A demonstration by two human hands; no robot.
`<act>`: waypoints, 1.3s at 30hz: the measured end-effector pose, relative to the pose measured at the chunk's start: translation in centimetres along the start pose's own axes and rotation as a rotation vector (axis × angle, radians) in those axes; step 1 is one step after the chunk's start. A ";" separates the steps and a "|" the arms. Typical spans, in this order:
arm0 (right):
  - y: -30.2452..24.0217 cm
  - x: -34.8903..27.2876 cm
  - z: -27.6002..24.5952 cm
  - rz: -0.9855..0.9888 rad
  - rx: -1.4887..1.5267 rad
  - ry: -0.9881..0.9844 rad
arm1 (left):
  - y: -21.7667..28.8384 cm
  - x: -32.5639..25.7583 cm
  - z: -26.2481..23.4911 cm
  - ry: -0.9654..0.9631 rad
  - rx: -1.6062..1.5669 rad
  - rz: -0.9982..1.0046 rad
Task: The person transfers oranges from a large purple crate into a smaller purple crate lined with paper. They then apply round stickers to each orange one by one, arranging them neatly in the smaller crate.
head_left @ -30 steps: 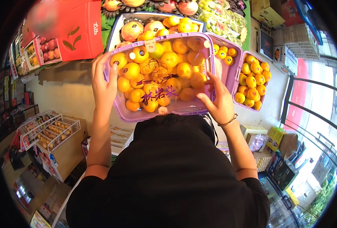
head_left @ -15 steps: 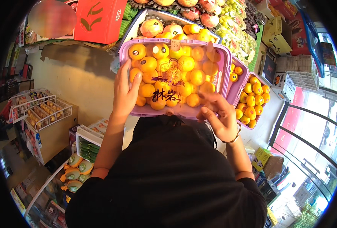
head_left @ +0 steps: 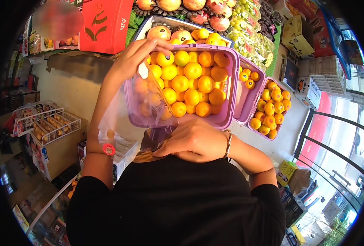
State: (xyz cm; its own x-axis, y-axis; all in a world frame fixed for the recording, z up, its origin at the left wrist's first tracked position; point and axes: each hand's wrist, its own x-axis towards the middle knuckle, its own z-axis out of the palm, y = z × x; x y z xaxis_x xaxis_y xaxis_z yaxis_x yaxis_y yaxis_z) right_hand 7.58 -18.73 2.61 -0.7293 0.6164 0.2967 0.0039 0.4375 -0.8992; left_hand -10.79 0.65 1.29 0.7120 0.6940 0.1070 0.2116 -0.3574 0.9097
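A purple plastic basket [head_left: 232,88] full of oranges [head_left: 192,70] stands in front of me. Over its left side slants a clear printed plastic sheet [head_left: 122,108], which hangs toward my chest and carries a round red sticker. My left hand [head_left: 130,59] is closed at the basket's far left corner, gripping the sheet's upper edge; a small white patch shows below the fingers. Close to my body, below the near rim, my right hand [head_left: 196,141] is closed around the sheet's bunched, dark-printed lower part. The oranges in the middle and on the right lie uncovered.
Beyond the basket are pomegranates [head_left: 159,33] in a box and packed green grapes [head_left: 246,24]. Two more purple baskets, one with small orange fruit [head_left: 268,107], adjoin on the right. A red box [head_left: 104,26] stands far left; a wire rack [head_left: 61,126] is at left.
The printed plastic sheet has come off most of the oranges, toward the lower left. My left hand moved up to the far corner; my right hand moved left and nearer, closing on the sheet.
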 end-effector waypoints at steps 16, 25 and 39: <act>8.6 5.0 6.5 0.254 0.462 -0.829 | 3.5 -14.0 1.3 -0.161 0.852 -0.045; 12.7 5.3 0.6 0.385 -0.062 0.122 | -0.7 -20.0 6.3 -0.046 0.721 -0.302; 15.8 9.2 -0.9 0.824 -0.972 0.224 | -1.8 -13.4 9.0 0.045 0.893 -0.366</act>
State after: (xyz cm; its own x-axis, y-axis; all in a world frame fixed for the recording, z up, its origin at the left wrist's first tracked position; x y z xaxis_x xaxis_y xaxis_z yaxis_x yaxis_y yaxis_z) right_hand 1.58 -5.57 -8.55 -0.1448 0.9847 -0.0971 0.9565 0.1141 -0.2686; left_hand -14.70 -13.59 -5.36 0.4778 0.8738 -0.0902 0.8600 -0.4443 0.2508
